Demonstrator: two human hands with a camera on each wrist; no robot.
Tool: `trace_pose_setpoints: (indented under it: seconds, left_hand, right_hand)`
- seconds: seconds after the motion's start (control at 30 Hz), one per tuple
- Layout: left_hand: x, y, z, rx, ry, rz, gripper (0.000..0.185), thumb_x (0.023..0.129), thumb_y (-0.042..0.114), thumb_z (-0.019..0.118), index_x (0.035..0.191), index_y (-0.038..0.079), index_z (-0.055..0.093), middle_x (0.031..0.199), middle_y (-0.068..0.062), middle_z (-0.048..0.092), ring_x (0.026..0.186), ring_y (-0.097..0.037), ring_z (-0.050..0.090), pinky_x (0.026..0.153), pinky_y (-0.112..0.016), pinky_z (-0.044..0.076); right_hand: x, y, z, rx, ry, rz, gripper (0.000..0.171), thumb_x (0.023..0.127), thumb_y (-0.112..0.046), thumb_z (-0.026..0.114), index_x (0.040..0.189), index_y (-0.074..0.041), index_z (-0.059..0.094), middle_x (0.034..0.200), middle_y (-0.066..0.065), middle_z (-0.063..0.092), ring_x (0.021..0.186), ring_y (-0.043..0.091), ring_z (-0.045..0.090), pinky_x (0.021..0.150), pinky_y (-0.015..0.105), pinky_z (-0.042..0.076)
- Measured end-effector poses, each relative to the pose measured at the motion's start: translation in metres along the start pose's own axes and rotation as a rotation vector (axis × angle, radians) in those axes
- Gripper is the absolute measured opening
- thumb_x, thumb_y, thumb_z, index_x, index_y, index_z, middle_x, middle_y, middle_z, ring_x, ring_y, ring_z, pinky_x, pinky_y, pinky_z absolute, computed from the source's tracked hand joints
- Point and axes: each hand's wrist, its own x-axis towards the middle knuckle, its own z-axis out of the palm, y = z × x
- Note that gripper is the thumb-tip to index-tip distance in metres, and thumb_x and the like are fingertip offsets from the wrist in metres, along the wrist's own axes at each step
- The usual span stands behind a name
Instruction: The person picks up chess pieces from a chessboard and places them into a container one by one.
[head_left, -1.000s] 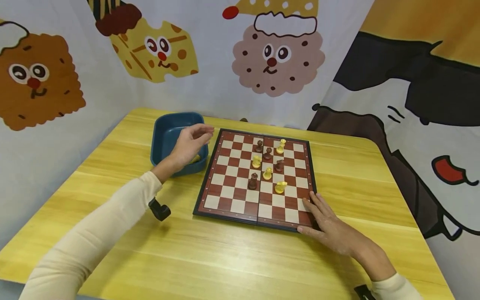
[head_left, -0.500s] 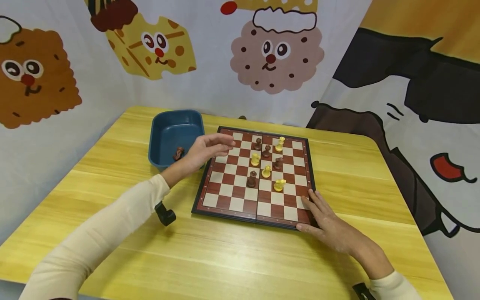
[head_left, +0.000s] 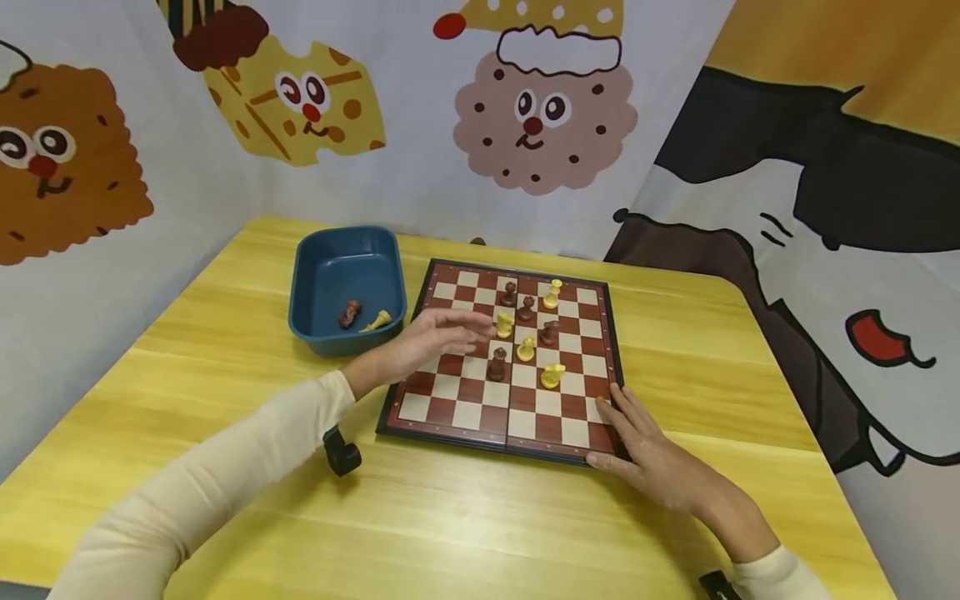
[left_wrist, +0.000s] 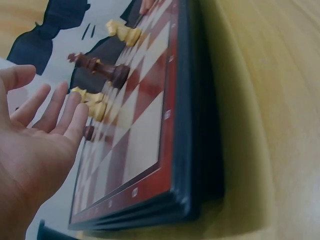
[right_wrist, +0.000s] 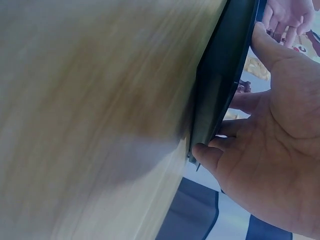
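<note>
My left hand (head_left: 423,348) hovers over the left part of the chessboard (head_left: 450,387), fingers extended and holding nothing. Its fingertips are close to a light knight (head_left: 504,325). Nearer the front stand a tall dark piece with a crown-like top (left_wrist: 95,66), a small light piece (head_left: 526,348) and another light knight (head_left: 552,377). Farther back are a dark knight (head_left: 549,333), two dark pieces (head_left: 527,308) and a tall light piece (head_left: 553,294). My right hand (head_left: 663,462) rests on the board's front right corner; in the right wrist view its fingers touch the dark edge.
Left of the board stands a blue plastic bin (head_left: 300,321). Lying in it are a dark chess piece (head_left: 349,314) and a light one (head_left: 377,321). A yellow wood-grain table (head_left: 420,517) carries everything, and a printed cloth (head_left: 420,192) hangs behind it.
My left hand has moved right, from above the bin to over the board, uncovering the two pieces lying in the bin. The right hand stays at the board's corner.
</note>
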Motion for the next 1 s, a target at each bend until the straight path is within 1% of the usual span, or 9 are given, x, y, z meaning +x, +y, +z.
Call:
trace_pose_setpoints:
  seconds: [0.1, 0.2, 0.3, 0.37, 0.43, 0.53, 0.7, 0.83, 1.0]
  left_hand:
    - [0.001, -0.006, 0.005, -0.005, -0.014, -0.024, 0.040, 0.106, 0.000, 0.047, 0.144, -0.015, 0.045, 0.142, -0.029, 0.053, 0.131, -0.036, 0.052, 0.110, -0.053, 0.039]
    - [0.002, -0.009, 0.011, 0.033, -0.001, -0.088, 0.038, 0.104, -0.004, 0.051, 0.142, -0.011, 0.051, 0.140, -0.021, 0.057, 0.129, -0.032, 0.054, 0.107, -0.049, 0.044]
    - [0.005, -0.011, 0.018, 0.132, 0.012, -0.158, 0.037, 0.102, -0.005, 0.057, 0.139, -0.003, 0.059, 0.137, -0.013, 0.061, 0.126, -0.026, 0.056, 0.104, -0.043, 0.048]
    - [0.007, -0.012, 0.021, 0.217, 0.006, -0.179, 0.037, 0.101, -0.002, 0.060, 0.139, 0.000, 0.061, 0.135, -0.009, 0.063, 0.125, -0.023, 0.057, 0.102, -0.039, 0.049]
    - [0.008, -0.012, 0.024, 0.278, -0.018, -0.178, 0.038, 0.102, 0.000, 0.060, 0.140, 0.000, 0.060, 0.134, -0.008, 0.064, 0.125, -0.022, 0.057, 0.102, -0.037, 0.049]
    - [0.010, -0.013, 0.027, 0.319, -0.046, -0.143, 0.038, 0.103, 0.001, 0.060, 0.141, -0.003, 0.058, 0.130, -0.011, 0.066, 0.124, -0.022, 0.059, 0.100, -0.035, 0.050]
    - [0.012, -0.017, 0.030, 0.314, -0.025, -0.097, 0.030, 0.103, -0.001, 0.058, 0.132, -0.008, 0.062, 0.122, -0.013, 0.070, 0.116, -0.022, 0.063, 0.094, -0.033, 0.053]
    - [0.014, -0.019, 0.031, 0.305, 0.002, -0.110, 0.029, 0.102, -0.001, 0.059, 0.130, -0.008, 0.064, 0.120, -0.012, 0.071, 0.115, -0.021, 0.064, 0.095, -0.031, 0.053]
    - [0.015, -0.020, 0.030, 0.278, -0.011, -0.108, 0.031, 0.102, -0.003, 0.058, 0.131, -0.010, 0.063, 0.122, -0.015, 0.070, 0.119, -0.024, 0.063, 0.097, -0.033, 0.052]
  right_hand:
    - [0.000, 0.000, -0.001, -0.008, 0.000, 0.000, 0.086, 0.100, -0.057, 0.057, 0.163, -0.007, 0.023, 0.169, 0.017, 0.000, 0.152, 0.042, -0.003, 0.107, 0.073, 0.027]
    - [0.001, 0.000, 0.000, -0.010, 0.001, 0.002, 0.087, 0.100, -0.057, 0.056, 0.163, -0.008, 0.023, 0.169, 0.016, 0.000, 0.152, 0.041, -0.003, 0.107, 0.072, 0.028]
    - [0.001, 0.000, 0.000, -0.015, 0.003, 0.005, 0.088, 0.100, -0.058, 0.056, 0.163, -0.008, 0.023, 0.169, 0.015, 0.001, 0.152, 0.040, -0.003, 0.107, 0.071, 0.030]
    - [0.000, 0.000, 0.001, -0.028, 0.006, 0.009, 0.088, 0.100, -0.059, 0.056, 0.163, -0.008, 0.023, 0.169, 0.015, 0.001, 0.152, 0.040, -0.002, 0.107, 0.070, 0.031]
    - [0.000, 0.000, 0.001, -0.043, 0.011, 0.015, 0.088, 0.099, -0.060, 0.056, 0.163, -0.008, 0.024, 0.169, 0.015, 0.002, 0.152, 0.040, -0.001, 0.106, 0.070, 0.032]
    - [-0.001, 0.001, 0.000, -0.067, 0.017, 0.018, 0.087, 0.099, -0.061, 0.055, 0.162, -0.008, 0.025, 0.169, 0.015, 0.003, 0.152, 0.040, 0.001, 0.106, 0.070, 0.033]
    - [0.000, 0.003, 0.001, -0.067, 0.023, 0.007, 0.087, 0.099, -0.060, 0.056, 0.162, -0.008, 0.026, 0.169, 0.016, 0.004, 0.152, 0.041, 0.001, 0.106, 0.070, 0.032]
    - [-0.001, 0.003, 0.001, -0.063, 0.024, 0.006, 0.088, 0.099, -0.061, 0.056, 0.162, -0.008, 0.026, 0.169, 0.016, 0.004, 0.152, 0.041, 0.001, 0.107, 0.071, 0.031]
    - [-0.001, 0.002, 0.001, -0.071, 0.026, 0.010, 0.088, 0.099, -0.061, 0.055, 0.162, -0.008, 0.025, 0.169, 0.015, 0.004, 0.152, 0.041, 0.001, 0.106, 0.070, 0.032]
